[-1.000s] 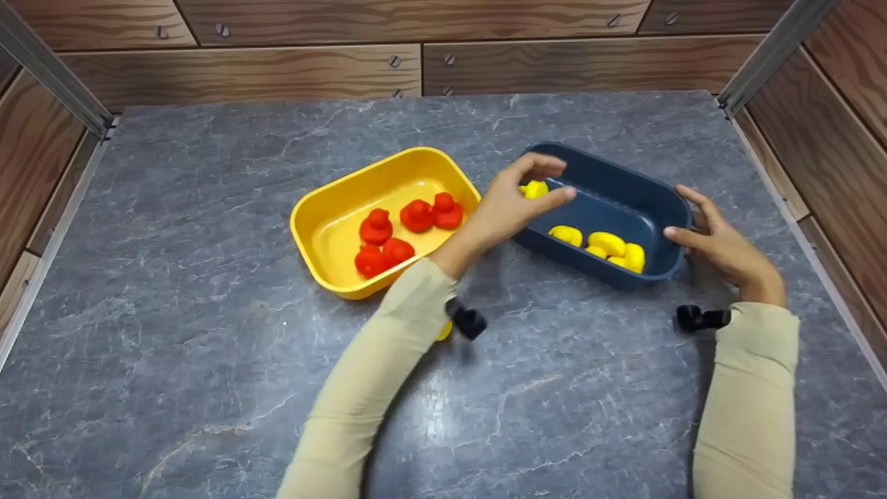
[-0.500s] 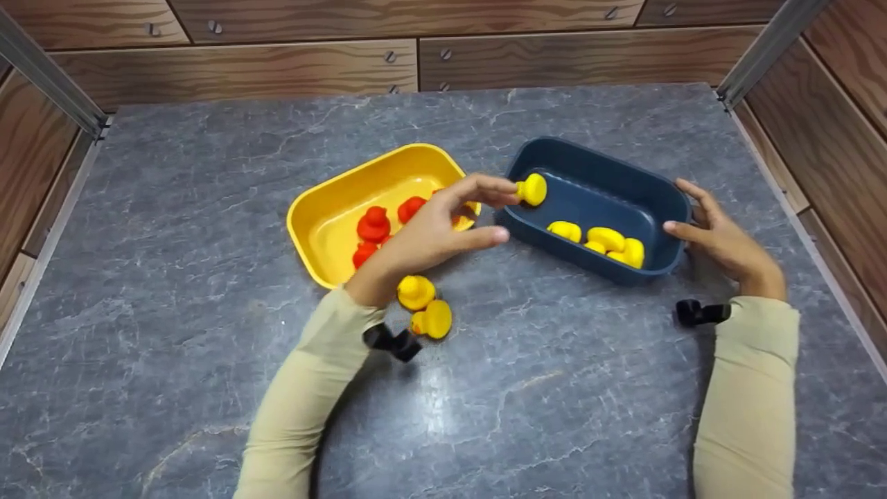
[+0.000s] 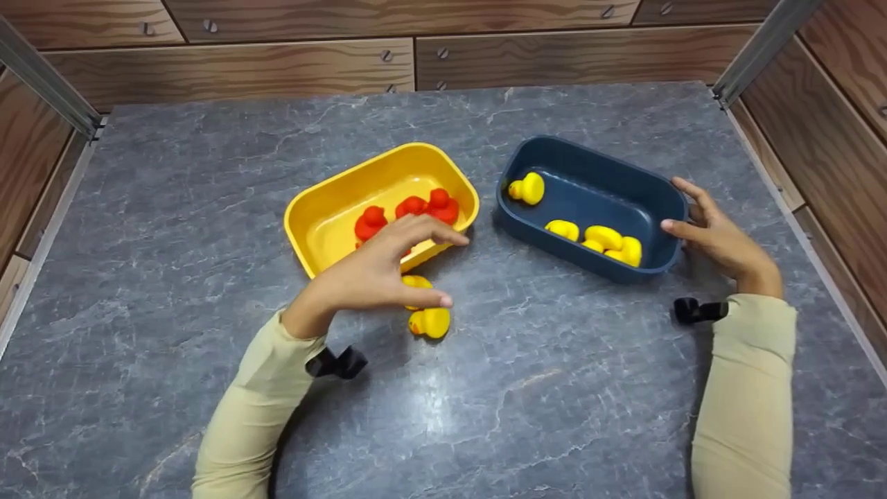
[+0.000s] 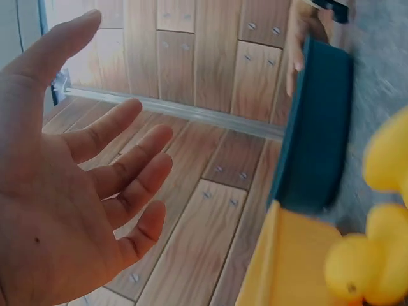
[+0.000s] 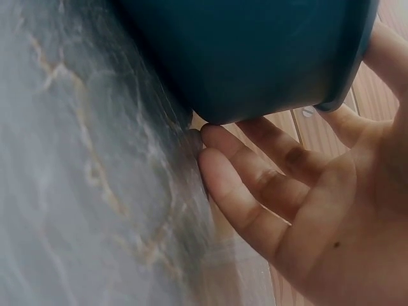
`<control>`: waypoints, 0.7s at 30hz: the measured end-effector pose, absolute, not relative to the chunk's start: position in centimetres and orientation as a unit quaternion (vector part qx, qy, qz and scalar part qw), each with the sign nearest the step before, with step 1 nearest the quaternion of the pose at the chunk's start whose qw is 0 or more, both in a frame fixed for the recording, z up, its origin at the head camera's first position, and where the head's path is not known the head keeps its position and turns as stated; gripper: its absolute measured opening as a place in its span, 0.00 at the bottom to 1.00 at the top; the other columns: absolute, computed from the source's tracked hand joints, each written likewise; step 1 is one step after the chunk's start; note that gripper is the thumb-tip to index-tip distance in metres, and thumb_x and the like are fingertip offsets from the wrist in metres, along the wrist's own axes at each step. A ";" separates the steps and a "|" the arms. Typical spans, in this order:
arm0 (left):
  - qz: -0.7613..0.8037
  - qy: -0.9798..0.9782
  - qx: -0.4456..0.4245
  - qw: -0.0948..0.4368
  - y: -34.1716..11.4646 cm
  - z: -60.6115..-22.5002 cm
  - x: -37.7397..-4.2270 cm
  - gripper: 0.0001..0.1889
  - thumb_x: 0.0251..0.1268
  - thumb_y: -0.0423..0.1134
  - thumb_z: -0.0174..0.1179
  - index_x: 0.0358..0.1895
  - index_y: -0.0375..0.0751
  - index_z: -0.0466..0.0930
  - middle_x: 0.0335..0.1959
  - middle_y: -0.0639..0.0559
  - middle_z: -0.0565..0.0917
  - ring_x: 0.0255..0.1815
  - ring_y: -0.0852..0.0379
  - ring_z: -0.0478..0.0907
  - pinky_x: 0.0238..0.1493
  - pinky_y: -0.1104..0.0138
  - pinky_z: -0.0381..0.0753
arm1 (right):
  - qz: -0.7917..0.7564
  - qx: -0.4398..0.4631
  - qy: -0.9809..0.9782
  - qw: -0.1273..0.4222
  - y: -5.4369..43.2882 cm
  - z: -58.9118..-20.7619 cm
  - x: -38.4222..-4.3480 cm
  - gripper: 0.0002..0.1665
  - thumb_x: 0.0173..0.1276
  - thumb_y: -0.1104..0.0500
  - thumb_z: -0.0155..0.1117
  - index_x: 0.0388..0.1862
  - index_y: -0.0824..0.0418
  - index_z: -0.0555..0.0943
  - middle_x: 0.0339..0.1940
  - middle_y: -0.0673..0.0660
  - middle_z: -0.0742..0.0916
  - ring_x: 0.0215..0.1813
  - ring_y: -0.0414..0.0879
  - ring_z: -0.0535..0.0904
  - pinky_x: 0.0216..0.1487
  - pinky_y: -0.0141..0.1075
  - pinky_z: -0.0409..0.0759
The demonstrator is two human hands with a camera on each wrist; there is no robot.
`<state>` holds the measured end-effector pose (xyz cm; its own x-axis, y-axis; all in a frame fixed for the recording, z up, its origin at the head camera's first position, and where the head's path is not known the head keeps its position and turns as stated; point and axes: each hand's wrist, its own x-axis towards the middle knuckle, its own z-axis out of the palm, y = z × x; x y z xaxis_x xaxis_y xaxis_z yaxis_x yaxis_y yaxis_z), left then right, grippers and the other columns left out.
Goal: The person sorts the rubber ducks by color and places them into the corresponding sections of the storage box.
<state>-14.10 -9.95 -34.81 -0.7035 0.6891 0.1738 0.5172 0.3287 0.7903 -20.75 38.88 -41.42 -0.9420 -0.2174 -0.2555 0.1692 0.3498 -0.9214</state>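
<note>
My left hand (image 3: 374, 270) hovers above the near edge of a yellow bin (image 3: 305, 232), thumb and fingers spread with nothing between them. Under its thumb are two yellow rubber ducks on the table: the nearer duck (image 3: 433, 324) lies tipped over, the farther duck (image 3: 417, 282) is partly covered. Several red rubber ducks (image 3: 372, 220) are in the yellow bin, some hidden by my hand. My right hand (image 3: 724, 242) holds the right end of a dark blue bin (image 3: 589, 260), thumb over the rim and fingers outside. Several yellow ducks (image 3: 603, 238) lie in that bin.
A grey marble-patterned tabletop (image 3: 540, 402) lies under both bins. Wood-patterned panels (image 3: 229, 69) close off the back and both sides. A small gap separates the two bins.
My left hand has let go of a yellow duck at the blue bin's left end and moved left and nearer, to the two ducks on the table. The right hand stays at the blue bin.
</note>
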 end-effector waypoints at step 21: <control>0.270 0.898 0.335 0.091 -10.0 -37.8 -13.4 0.33 0.47 0.58 0.72 0.58 0.51 0.77 0.59 0.53 0.77 0.60 0.51 0.68 0.66 0.53 0.61 | -0.577 -0.019 0.799 0.168 38.9 -41.5 -20.6 0.47 0.72 0.60 0.57 0.79 0.47 0.41 0.72 0.66 0.60 0.52 0.30 0.78 0.48 0.24 0.79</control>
<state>-13.39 -10.03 -37.82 -0.7591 0.6507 0.0169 0.5519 0.6296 0.5468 -20.64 38.91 -41.52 -0.9429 -0.2247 -0.2457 0.1624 0.3339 -0.9285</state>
